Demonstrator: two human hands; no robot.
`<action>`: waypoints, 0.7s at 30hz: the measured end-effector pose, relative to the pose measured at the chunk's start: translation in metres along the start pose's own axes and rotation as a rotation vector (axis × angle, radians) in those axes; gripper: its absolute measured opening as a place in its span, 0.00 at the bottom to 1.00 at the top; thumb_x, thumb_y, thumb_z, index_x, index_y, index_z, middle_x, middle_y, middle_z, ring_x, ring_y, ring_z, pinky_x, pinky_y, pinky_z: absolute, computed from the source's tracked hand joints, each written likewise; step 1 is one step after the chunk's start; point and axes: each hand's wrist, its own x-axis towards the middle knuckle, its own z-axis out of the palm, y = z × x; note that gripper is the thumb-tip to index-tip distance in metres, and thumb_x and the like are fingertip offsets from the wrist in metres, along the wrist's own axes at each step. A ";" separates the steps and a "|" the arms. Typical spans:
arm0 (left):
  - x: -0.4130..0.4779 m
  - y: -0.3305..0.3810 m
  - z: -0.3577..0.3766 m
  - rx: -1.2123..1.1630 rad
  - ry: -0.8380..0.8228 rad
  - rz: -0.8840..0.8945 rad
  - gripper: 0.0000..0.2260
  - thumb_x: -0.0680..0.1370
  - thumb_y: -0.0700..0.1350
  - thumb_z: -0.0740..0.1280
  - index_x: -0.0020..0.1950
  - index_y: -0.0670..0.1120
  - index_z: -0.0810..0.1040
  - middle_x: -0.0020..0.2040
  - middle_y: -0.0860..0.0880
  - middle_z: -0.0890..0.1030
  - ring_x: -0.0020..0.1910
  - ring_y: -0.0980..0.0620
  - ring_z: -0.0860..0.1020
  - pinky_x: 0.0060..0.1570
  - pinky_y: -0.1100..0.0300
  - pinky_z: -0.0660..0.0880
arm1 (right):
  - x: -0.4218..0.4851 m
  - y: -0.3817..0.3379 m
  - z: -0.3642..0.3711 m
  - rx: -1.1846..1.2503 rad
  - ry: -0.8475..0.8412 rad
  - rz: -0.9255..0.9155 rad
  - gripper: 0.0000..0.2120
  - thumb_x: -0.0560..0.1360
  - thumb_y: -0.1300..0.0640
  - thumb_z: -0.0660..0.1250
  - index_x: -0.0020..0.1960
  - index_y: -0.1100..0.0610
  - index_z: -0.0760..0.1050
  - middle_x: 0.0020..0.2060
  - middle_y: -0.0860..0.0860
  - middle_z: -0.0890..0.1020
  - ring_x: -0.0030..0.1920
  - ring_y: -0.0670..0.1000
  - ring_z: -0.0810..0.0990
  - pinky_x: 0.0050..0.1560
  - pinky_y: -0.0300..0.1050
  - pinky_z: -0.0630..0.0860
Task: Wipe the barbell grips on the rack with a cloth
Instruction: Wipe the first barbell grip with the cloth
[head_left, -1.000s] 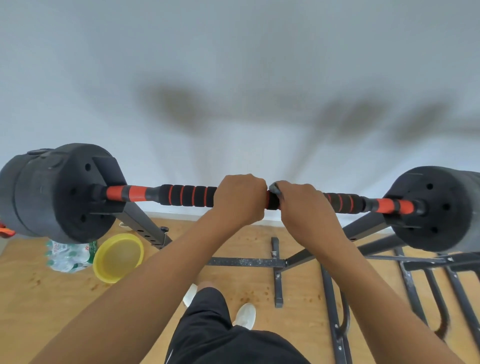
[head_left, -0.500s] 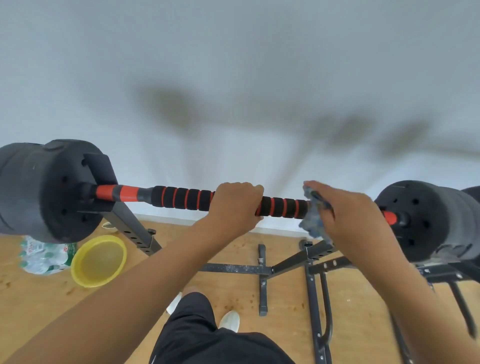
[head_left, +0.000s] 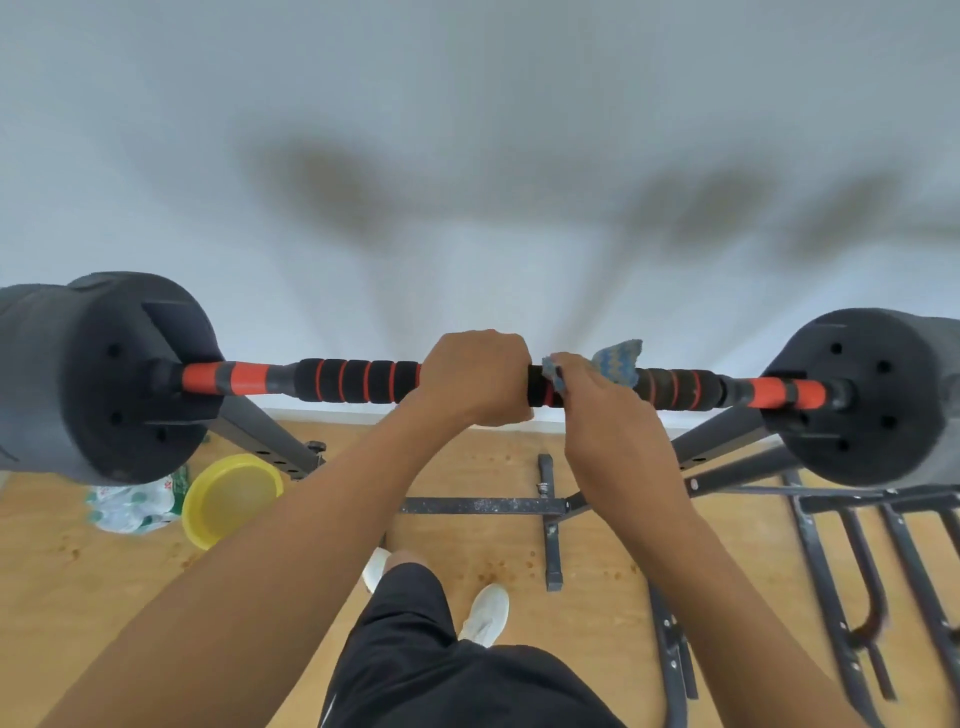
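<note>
No writing or brand can be read anywhere; the wrapping on the pack of bottles (head_left: 132, 501) at 8 o'clock carries print too blurred to make out.

The barbell (head_left: 358, 380) lies level across the rack (head_left: 270, 441), from 9 o'clock to 3 o'clock, with a dark weight plate (head_left: 111, 376) at its left end and another weight (head_left: 865, 397) at its right end. Its grips are black foam ringed with orange bands.

The left hand (head_left: 475, 376) is closed in a full fist around the bar at the middle, knuckles up, with nothing else in it. Just beside it, toward 3 o'clock, the right hand (head_left: 605, 402) is wrapped over the bar, pressing a blue patterned cloth (head_left: 615, 364) against the foam. The cloth sits between the palm and the grip; a loose corner sticks up past the fingers toward 1 o'clock, and a small edge shows at the thumb side. A short stretch of bare black grip shows between the two hands.

Below, on the wooden floor (head_left: 67, 566), a yellow bowl (head_left: 231, 499) sits just beside the bottles at 8 o'clock. White shoes (head_left: 485, 613) and black shorts (head_left: 457, 675) show at 6 o'clock.
</note>
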 end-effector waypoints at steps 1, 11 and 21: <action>0.005 -0.002 -0.004 -0.047 -0.109 0.002 0.13 0.73 0.57 0.75 0.39 0.51 0.76 0.33 0.53 0.80 0.30 0.53 0.77 0.33 0.59 0.69 | -0.003 0.000 0.000 0.014 -0.001 0.006 0.29 0.77 0.70 0.56 0.74 0.50 0.64 0.56 0.49 0.80 0.37 0.54 0.77 0.33 0.49 0.73; -0.018 -0.036 -0.021 -0.448 -0.108 0.166 0.22 0.71 0.71 0.72 0.57 0.58 0.84 0.46 0.58 0.85 0.45 0.57 0.82 0.48 0.56 0.79 | -0.041 0.030 -0.036 0.256 -0.034 0.077 0.14 0.84 0.45 0.52 0.64 0.38 0.73 0.30 0.47 0.77 0.30 0.47 0.76 0.32 0.46 0.75; -0.030 -0.030 -0.009 -0.398 0.068 0.133 0.21 0.75 0.72 0.65 0.59 0.61 0.83 0.46 0.59 0.84 0.45 0.56 0.81 0.50 0.52 0.80 | 0.017 0.022 -0.055 0.137 0.137 -0.048 0.11 0.86 0.56 0.54 0.62 0.52 0.75 0.39 0.45 0.77 0.40 0.47 0.77 0.40 0.44 0.74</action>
